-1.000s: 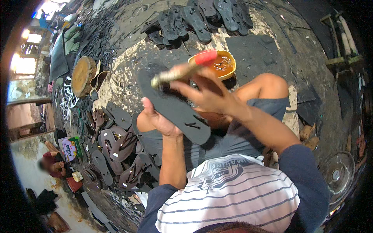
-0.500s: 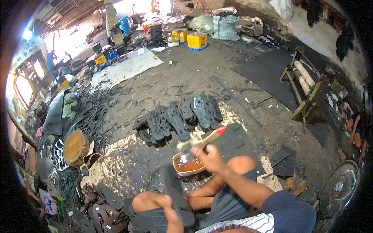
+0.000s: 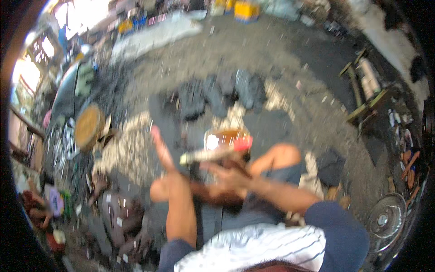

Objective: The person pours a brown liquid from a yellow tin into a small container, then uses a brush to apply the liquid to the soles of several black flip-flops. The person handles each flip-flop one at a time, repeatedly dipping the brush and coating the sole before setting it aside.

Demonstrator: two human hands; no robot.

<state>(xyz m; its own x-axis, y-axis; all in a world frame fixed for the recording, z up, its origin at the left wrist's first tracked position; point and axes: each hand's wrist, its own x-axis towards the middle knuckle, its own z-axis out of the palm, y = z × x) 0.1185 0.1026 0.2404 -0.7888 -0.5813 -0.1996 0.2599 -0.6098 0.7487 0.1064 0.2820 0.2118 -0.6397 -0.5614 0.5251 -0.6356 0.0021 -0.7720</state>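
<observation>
The picture is smeared by motion. My right hand [image 3: 229, 174] is closed around a brush [image 3: 213, 155] with a pale shaft and a red end, held just in front of an orange-brown bowl of glue [image 3: 223, 135]. My left hand [image 3: 158, 143] reaches out to the left over the dirt floor, fingers stretched flat with nothing visibly in them. A dark flat sole [image 3: 159, 111] lies just beyond its fingertips. My bare knees sit on either side of my forearms.
A row of black soles [image 3: 222, 93] lies on the ground past the bowl. A round wooden stump [image 3: 88, 126] stands at the left, a heap of dark sandals [image 3: 120, 217] at lower left, a wooden frame [image 3: 368, 86] at right, and a fan [image 3: 385, 221] at lower right.
My left hand has let go of the black sole and swung out to the left. The brush has dropped lower, in front of the bowl. My head has tipped down slightly.
</observation>
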